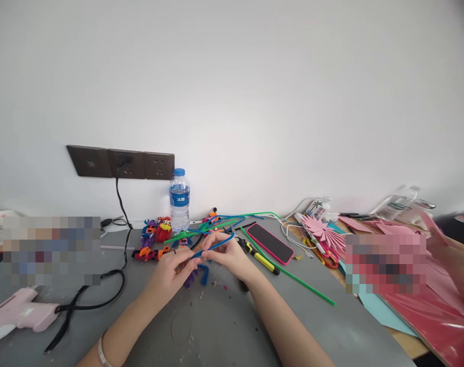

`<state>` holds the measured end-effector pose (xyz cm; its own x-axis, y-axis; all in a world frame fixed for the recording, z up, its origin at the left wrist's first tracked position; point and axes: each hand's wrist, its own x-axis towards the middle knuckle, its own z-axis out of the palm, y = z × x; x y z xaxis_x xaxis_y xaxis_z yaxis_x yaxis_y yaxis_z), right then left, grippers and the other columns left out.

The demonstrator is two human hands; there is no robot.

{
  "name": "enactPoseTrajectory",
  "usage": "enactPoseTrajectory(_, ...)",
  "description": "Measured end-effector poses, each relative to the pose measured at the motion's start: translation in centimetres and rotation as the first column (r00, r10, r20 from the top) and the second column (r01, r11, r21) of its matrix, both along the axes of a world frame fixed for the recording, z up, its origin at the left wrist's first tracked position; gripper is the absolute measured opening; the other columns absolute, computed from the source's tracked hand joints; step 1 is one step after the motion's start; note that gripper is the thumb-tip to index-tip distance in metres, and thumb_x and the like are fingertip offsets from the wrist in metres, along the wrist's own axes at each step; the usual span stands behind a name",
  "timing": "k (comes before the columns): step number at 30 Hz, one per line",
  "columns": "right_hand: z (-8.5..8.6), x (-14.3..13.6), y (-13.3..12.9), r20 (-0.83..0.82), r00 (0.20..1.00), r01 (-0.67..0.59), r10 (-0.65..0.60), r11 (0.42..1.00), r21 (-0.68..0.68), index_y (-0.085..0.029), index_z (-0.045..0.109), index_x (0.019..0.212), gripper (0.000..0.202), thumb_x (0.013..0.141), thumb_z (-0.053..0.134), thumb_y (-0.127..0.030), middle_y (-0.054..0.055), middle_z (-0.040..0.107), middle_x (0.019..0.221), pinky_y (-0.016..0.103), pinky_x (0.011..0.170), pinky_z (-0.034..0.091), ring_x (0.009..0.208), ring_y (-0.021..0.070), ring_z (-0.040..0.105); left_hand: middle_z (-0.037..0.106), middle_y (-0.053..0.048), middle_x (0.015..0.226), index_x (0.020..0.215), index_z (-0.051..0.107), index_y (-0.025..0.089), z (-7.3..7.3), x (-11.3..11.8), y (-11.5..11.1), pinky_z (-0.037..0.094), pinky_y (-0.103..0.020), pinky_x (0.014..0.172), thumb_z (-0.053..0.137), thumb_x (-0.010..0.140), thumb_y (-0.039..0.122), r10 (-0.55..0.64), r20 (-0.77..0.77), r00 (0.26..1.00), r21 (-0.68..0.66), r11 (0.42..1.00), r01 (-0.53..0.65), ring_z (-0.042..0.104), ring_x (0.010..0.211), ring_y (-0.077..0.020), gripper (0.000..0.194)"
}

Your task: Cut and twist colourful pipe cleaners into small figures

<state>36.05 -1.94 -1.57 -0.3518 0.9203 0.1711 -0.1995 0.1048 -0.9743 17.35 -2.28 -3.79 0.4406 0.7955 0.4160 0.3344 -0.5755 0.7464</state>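
A blue pipe cleaner (219, 244) runs between my hands, its far end curling over the right one. My left hand (177, 266) is closed in a pinch on it, fingertips meeting those of the other hand. My right hand (225, 253) also has its fingers closed on the pipe cleaner. Just beneath them, a bent blue piece (205, 276) and a purple fuzzy piece (191, 278) lie on the grey table mat (216, 336), partly covered by the hands. Small fuzzy figures (152, 252) in orange, purple and red stand beyond my left hand.
A water bottle (179, 201) stands against the wall. Yellow-black pliers (264, 261), a phone (271, 243) and green pipe cleaners (293, 279) lie rightward. On the left is a pink glue gun (23, 311) with a black cord. Another person's hand (452, 255) holds pink paper at far right.
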Motion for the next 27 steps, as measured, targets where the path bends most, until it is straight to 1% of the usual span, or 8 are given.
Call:
enactPoseTrajectory(7,0.2,0.2,-0.1,0.059,0.998,0.019,-0.023,0.998,0.065,-0.018,0.061,0.072,0.026,0.071,0.078,-0.037,0.001,0.060,0.074,0.026,0.063,0.048,0.069,0.0139,0.059,0.064,-0.002,0.063,0.068,0.064,0.019,0.2,-0.1,-0.1,0.045,-0.024,0.062,0.046,0.094,0.029,-0.032,0.025,0.999,0.091,0.995,0.030,0.060,0.061,-0.0147,0.034)
enactPoseTrajectory(9,0.4,0.2,-0.2,0.082,0.996,0.031,-0.037,0.997,0.074,-0.017,0.061,0.073,0.027,0.072,0.077,-0.038,0.001,0.060,0.075,0.025,0.063,0.047,0.069,0.0132,0.057,0.065,-0.002,0.063,0.072,0.068,0.019,0.2,-0.1,-0.1,0.046,-0.025,0.063,0.046,0.093,0.031,-0.027,0.058,0.998,0.032,0.999,0.026,0.060,0.061,-0.0151,0.033)
enactPoseTrajectory(12,0.4,0.2,-0.2,0.096,0.994,0.047,-0.058,0.993,0.112,-0.017,0.061,0.074,0.027,0.075,0.075,-0.041,0.002,0.059,0.077,0.026,0.065,0.046,0.071,0.0135,0.055,0.067,-0.003,0.067,0.077,0.072,0.019,0.0,0.2,-0.1,0.047,-0.025,0.061,0.050,0.091,0.037,0.022,0.187,0.982,-0.169,0.986,0.011,0.061,0.064,-0.0164,0.031)
enactPoseTrajectory(16,-0.1,-0.4,0.1,0.059,0.993,0.089,-0.105,0.970,0.226,-0.019,0.059,0.070,0.027,0.075,0.075,-0.041,0.002,0.059,0.076,0.028,0.069,0.046,0.075,0.0158,0.056,0.059,0.000,0.059,0.067,0.070,0.017,0.0,0.7,-0.1,0.039,-0.022,0.049,0.066,0.080,0.046,0.229,0.373,0.899,-0.445,0.895,-0.044,0.049,0.053,-0.0118,0.032)
enactPoseTrajectory(19,-0.6,-1.2,0.1,0.086,0.981,0.136,-0.176,0.928,0.347,-0.020,0.057,0.068,0.028,0.075,0.075,-0.041,0.003,0.058,0.076,0.029,0.069,0.047,0.073,0.0160,0.056,0.049,0.004,0.053,0.063,0.067,0.016,0.0,1.0,-0.1,0.033,-0.020,0.045,0.075,0.070,0.048,0.355,0.489,0.797,-0.606,0.795,0.017,0.040,0.048,-0.0082,0.034)
enactPoseTrajectory(23,-0.7,-1.8,-0.2,0.155,0.940,0.195,-0.305,0.849,0.491,-0.021,0.057,0.066,0.027,0.081,0.070,-0.040,0.003,0.058,0.073,0.030,0.066,0.046,0.071,0.0166,0.055,0.057,0.003,0.062,0.069,0.068,0.016,-0.1,1.3,-0.3,0.040,-0.018,0.051,0.085,0.060,0.041,0.425,0.581,0.694,-0.722,0.663,0.199,0.049,0.057,-0.0085,0.031)
enactPoseTrajectory(25,-0.7,-1.8,-0.4,0.183,0.931,0.180,-0.315,0.835,0.520,-0.021,0.058,0.068,0.024,0.083,0.068,-0.037,0.004,0.059,0.074,0.030,0.065,0.046,0.072,0.0170,0.056,0.062,0.002,0.067,0.069,0.068,0.017,0.1,1.4,-0.4,0.046,-0.019,0.059,0.086,0.059,0.038,0.445,0.609,0.656,-0.746,0.604,0.282,0.055,0.064,-0.0101,0.029)
enactPoseTrajectory(27,-0.7,-1.7,-0.5,0.204,0.929,0.160,-0.308,0.834,0.529,-0.021,0.062,0.072,0.019,0.084,0.067,-0.034,0.005,0.061,0.078,0.030,0.067,0.045,0.075,0.0175,0.057,0.065,0.001,0.074,0.070,0.067,0.017,0.3,1.4,-0.5,0.050,-0.023,0.069,0.087,0.060,0.035,0.452,0.642,0.620,-0.739,0.581,0.341,0.060,0.072,-0.0118,0.029)
